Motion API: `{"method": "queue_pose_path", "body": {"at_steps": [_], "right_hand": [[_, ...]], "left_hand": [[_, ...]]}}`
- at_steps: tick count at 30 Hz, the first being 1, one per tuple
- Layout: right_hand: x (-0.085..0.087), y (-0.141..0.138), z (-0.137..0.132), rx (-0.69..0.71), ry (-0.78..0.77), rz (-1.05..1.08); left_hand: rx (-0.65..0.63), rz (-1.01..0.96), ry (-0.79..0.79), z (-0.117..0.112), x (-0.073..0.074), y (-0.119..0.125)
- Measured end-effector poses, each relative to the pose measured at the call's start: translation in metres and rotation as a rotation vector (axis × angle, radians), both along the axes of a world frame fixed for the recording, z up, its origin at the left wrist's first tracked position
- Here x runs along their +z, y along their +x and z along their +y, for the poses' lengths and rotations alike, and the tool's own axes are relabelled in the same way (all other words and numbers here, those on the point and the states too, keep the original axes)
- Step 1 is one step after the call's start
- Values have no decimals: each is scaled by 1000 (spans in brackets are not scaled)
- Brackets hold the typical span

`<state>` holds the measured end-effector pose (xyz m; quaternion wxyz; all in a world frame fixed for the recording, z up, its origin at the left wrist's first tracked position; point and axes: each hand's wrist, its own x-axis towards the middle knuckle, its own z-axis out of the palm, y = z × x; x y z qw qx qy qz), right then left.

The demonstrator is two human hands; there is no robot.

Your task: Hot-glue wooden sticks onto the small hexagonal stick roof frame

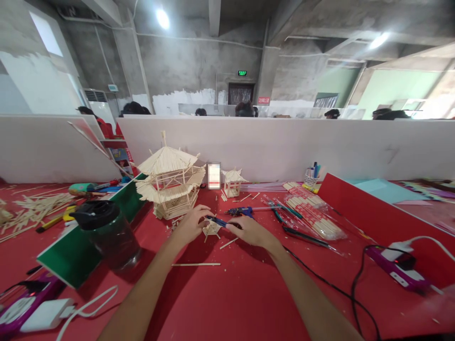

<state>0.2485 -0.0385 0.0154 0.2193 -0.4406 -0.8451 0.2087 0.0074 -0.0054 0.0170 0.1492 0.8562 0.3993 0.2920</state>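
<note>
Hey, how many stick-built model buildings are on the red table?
3. A big two-tier pavilion left of centre, a small pavilion by the white partition, and a tiny model between the left hand and right hand. Others may be hidden.

L hand point(190, 226), R hand point(250, 230) near, curled

Two white lamps point(162, 18) high above the red desk point(241, 293) make it bright, soft shadows lie on the desk under the left hand point(190, 225) and right hand point(250, 230), and lines far from the desk's middle bend.
</note>
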Motion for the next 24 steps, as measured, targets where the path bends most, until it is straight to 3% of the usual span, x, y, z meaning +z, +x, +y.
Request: {"method": "queue_pose_path", "body": {"at_steps": [7,15,24], "right_hand": [[1,-2,-2,-13,-9,-62],[-1,-8,-3,-124,95,-302],[-6,-3,-1,-46,10,-262]], "left_hand": [[-25,-1,-49,-2,1,1],[-30,52,-44,-3,5,3],[-6,66,-80,-5,2,6]]}}
